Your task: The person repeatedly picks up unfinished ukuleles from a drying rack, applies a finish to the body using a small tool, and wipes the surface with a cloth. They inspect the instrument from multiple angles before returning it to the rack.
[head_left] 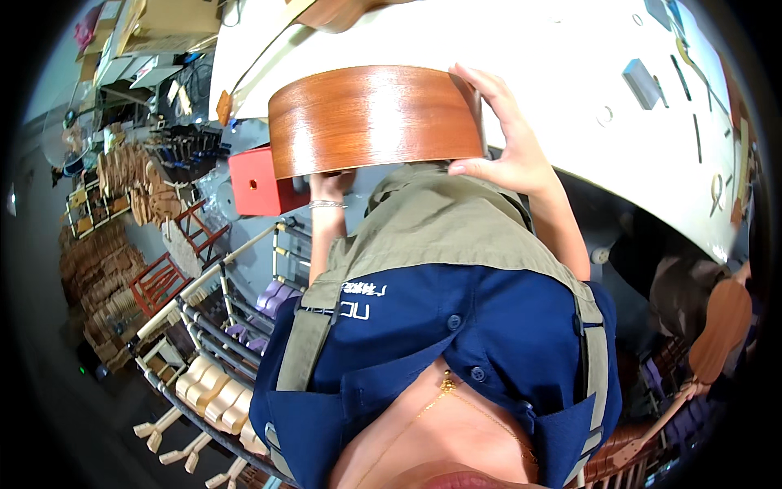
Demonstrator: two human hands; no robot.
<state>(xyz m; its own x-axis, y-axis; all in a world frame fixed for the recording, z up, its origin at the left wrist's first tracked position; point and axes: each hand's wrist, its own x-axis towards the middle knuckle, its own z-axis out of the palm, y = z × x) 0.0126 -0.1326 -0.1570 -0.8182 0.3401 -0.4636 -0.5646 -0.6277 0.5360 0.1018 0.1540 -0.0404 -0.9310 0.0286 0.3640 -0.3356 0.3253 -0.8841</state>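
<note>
A glossy reddish-brown wooden guitar body (376,114) is held on edge before my apron, its curved side wall facing up. My right hand (505,134) clasps its right end, fingers over the far edge and thumb at the near edge. My left hand (332,181) reaches beneath the left part of the body; the wood hides most of its fingers. The body's front and back faces are mostly out of sight.
Beyond the body spreads a white worktable (562,73) with a grey-blue block (643,84) and small tools. Another brown wooden body (342,12) lies at the far edge. A red box (257,183) and pipe rack (220,326) stand left. At right, a co-worker holds an instrument (721,330).
</note>
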